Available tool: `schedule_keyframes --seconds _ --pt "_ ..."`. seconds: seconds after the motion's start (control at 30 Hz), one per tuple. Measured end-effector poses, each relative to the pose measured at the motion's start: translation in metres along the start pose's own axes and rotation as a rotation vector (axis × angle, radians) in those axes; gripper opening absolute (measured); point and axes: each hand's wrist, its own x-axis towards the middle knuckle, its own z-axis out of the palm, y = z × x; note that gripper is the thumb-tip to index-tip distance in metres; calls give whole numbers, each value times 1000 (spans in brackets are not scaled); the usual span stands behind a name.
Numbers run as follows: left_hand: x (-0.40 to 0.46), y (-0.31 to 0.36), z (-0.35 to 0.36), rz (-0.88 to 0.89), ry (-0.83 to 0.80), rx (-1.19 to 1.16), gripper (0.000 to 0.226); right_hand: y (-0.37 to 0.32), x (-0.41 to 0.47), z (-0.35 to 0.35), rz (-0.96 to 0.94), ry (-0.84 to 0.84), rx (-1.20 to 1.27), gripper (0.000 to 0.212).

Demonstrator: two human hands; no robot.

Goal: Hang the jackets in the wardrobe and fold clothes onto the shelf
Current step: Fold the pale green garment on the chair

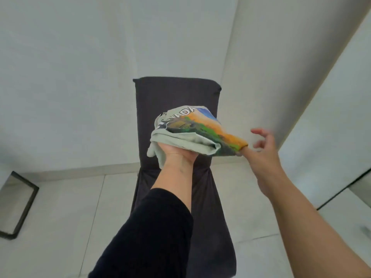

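A folded pale-green T-shirt (192, 129) with a colourful landscape print and lettering lies on my left hand (177, 155), held up in front of me over a dark chair. My left palm faces up under the shirt, and the fingers are hidden beneath the cloth. My right hand (265, 146) is at the shirt's right end. Its thumb touches the folded edge while the other fingers spread loosely in the air. A black sleeve covers my left forearm.
A chair with a dark grey cover (176, 101) stands against the white wall straight ahead. A black-framed mirror (16, 203) leans on the floor at the left. A white wardrobe panel (331, 121) with a dark lower edge rises at the right. Pale floor tiles lie below.
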Motion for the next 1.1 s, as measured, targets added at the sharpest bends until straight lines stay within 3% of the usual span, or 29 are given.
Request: schedule_keyframes --seconds 0.03,0.13,0.2,0.3,0.37,0.47,0.53,0.6,0.7,0.83,0.9,1.0,1.1 --pt "-4 -1 14 -16 -71 9 41 -3 -3 -3 169 20 145 34" --pt "-26 -4 47 -57 -267 20 38 -17 -10 -12 494 -227 685 25" --pt "-32 -11 58 -144 -372 27 43 -32 -16 -26 480 -257 1045 34" --pt "-52 -22 63 -234 -505 156 52 -57 -22 -58 380 -199 1275 51" --pt "-60 -29 67 -217 -542 246 43 -74 -23 -84 350 -197 1246 68" --pt "-67 -48 65 -140 -641 477 43 -95 -21 -131 324 -143 1103 44" --pt "-71 -62 70 -96 -630 568 45 -103 -24 -167 266 -129 1110 42" --pt "-84 -75 85 -97 -607 370 36 -104 -33 -202 180 -103 1153 56" --pt "-119 -102 116 -115 -584 -39 28 -92 -47 -260 46 -33 1168 36" --pt "-155 -177 136 -146 -621 -61 58 -78 -86 -345 -68 140 1229 31" --pt "-169 -215 141 -257 -590 30 66 -75 -115 -389 -143 279 1148 27" --pt "-194 -266 151 -452 -698 342 50 -54 -154 -456 -174 458 1081 35" --pt "-217 -317 155 -655 -755 720 41 -31 -191 -514 -11 574 956 39"
